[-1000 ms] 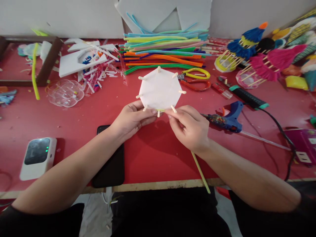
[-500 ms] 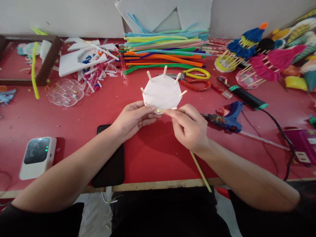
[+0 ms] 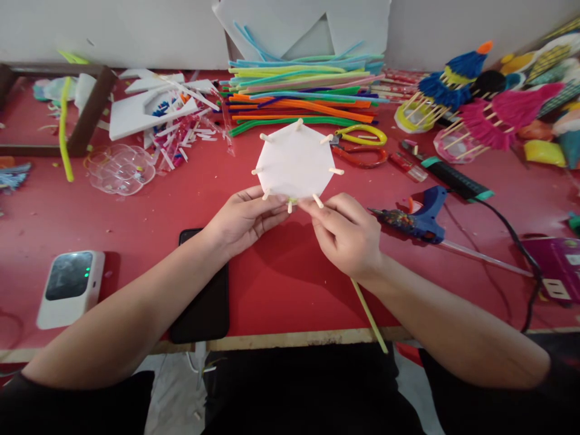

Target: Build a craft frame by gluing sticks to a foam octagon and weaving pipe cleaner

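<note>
A white eight-sided foam board [image 3: 296,162], with short wooden sticks standing around its rim, is held up over the table with its flat face towards me. My left hand [image 3: 242,220] grips the lower left edge, thumb in front and fingers behind. At the bottom edge my right hand [image 3: 348,232] is closed in a pinch on a yellow-green pipe cleaner [image 3: 369,315]. A short bit of it shows against the board's near edge, beside the lowest stick. Its loose tail comes out below my right hand and reaches past the table's front edge. My right fingertips are partly hidden.
Coloured pipe cleaners [image 3: 303,90] lie across the back, with pliers [image 3: 362,157] nearby. To the right are a blue glue gun [image 3: 423,217] and yarn-covered stick frames [image 3: 493,121]. A black phone [image 3: 203,302], a white device [image 3: 70,287] and a clear tray [image 3: 120,169] lie left.
The board has tilted and turned slightly in my hands, so its face is more towards me and the lower sticks show. Both hands stay almost in place.
</note>
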Action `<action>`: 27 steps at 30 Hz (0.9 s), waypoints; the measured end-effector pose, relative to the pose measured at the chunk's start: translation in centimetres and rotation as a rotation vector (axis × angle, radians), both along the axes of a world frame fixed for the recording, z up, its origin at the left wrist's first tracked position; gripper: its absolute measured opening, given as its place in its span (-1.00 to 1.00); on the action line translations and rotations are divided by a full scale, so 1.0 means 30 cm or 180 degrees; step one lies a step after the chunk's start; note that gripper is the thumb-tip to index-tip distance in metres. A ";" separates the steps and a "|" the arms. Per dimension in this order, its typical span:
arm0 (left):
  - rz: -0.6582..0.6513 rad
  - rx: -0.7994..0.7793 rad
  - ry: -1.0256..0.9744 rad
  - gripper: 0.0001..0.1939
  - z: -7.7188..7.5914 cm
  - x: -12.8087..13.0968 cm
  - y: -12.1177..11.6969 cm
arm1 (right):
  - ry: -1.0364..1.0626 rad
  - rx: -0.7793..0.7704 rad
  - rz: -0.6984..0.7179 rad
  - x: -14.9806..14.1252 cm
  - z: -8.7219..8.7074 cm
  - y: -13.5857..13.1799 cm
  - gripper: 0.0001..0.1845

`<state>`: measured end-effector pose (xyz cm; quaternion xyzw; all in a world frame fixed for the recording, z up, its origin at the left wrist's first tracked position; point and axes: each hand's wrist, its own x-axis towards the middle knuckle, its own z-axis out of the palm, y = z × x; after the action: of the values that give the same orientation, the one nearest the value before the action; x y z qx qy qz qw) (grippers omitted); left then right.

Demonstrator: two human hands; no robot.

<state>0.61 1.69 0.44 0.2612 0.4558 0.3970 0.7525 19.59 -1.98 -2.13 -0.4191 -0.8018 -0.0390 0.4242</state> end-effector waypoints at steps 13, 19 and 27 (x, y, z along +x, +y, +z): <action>-0.0284 -0.0006 -0.0109 -0.87 -0.002 0.004 -0.001 | -0.0021 -0.0061 -0.0115 -0.001 -0.008 0.003 -0.66; -0.0304 -0.0108 -0.0213 -0.79 0.007 0.005 0.002 | 0.0134 0.0060 -0.0083 -0.007 -0.011 0.009 -0.67; -0.0228 -0.0204 -0.0451 -0.76 0.006 0.008 0.008 | 0.0082 0.0051 -0.0087 -0.008 -0.007 0.004 -0.74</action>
<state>0.87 1.91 0.62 0.2244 0.4043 0.3725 0.8046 19.35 -1.86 -2.33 -0.4271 -0.7901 -0.0458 0.4373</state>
